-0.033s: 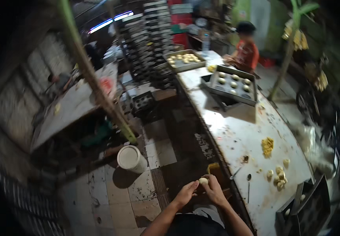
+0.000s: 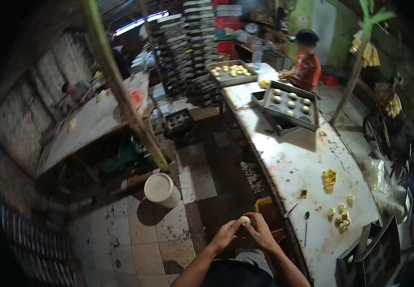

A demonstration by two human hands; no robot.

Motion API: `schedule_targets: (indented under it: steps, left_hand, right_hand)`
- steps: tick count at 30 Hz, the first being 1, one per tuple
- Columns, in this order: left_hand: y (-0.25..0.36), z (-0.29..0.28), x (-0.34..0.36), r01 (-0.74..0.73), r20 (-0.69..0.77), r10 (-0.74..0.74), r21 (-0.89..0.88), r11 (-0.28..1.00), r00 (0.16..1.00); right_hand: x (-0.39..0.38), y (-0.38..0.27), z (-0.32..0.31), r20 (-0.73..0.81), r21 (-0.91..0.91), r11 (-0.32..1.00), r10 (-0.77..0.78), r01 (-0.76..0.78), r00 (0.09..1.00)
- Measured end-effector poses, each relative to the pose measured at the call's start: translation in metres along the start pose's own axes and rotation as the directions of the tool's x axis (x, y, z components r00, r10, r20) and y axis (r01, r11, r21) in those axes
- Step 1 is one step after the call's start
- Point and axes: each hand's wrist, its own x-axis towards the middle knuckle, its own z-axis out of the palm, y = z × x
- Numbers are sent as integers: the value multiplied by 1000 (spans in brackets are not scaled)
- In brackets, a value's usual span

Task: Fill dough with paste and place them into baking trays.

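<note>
Pale dough ball (image 2: 244, 220), small and round, pinched between the fingertips of the left hand (image 2: 224, 235) and the right hand (image 2: 261, 232); both hands closed on it together, held above the tiled floor beside the long white table (image 2: 290, 162). On the table: loose dough pieces (image 2: 342, 213), a yellow filling heap (image 2: 329, 180), two spoons (image 2: 306, 225), a metal tray (image 2: 290, 109) of dough rounds. White bucket (image 2: 161, 189) stands on the floor. Another person in a red shirt (image 2: 306, 67) sits at the table's far end.

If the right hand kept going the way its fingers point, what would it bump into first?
The right hand points left, at the dough ball already against its fingertips, with the left hand just behind. Depth is hard to judge.
</note>
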Motion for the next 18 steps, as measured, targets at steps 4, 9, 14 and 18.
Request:
schedule_targets:
  steps: [4,9,14,18]
  left_hand:
    - [-43,-92,-68,-130,-43,123,-315,940,991]
    - [-61,-173,-132,-36,-81,13,-299,954,997]
    - [-55,-221,-195,-118,-25,120,-438,891,993]
    - [-79,-223,-224,-152,-11,165,-444,883,986]
  right_hand:
    - [-10,-67,79,271,13,993,-116,116,956]
    - [-55,-109,189,317,-69,995,-42,68,948]
    - [-64,-160,243,236,-76,997,27,-9,971]
    - [-88,-144,259,221,-168,973,-118,157,968]
